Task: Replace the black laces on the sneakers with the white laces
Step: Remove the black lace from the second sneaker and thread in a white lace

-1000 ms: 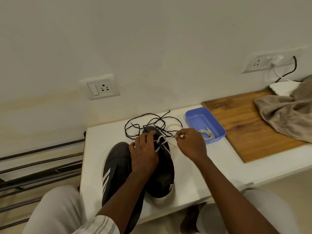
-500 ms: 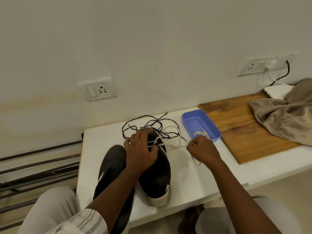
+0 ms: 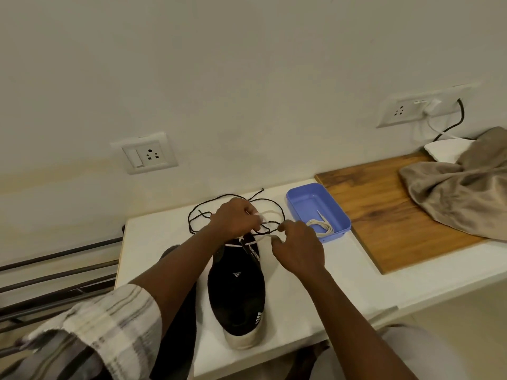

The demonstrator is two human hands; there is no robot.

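— Where are the fingers?
— Left hand [image 3: 233, 219] pinches the white lace [image 3: 270, 212] above the black sneaker's [image 3: 236, 292] far end. Right hand [image 3: 300, 249] pinches it just beside.
— Around them?
— Loose black lace [image 3: 189, 220] on the bench [image 3: 343, 270] behind; second white lace [image 3: 321, 226] in the blue tray [image 3: 337, 212].

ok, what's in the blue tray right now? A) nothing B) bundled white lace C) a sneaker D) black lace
B: a bundled white lace lies on the floor of the blue tray, toward its near end. The loose black lace lies outside it, on the table beyond the sneaker.
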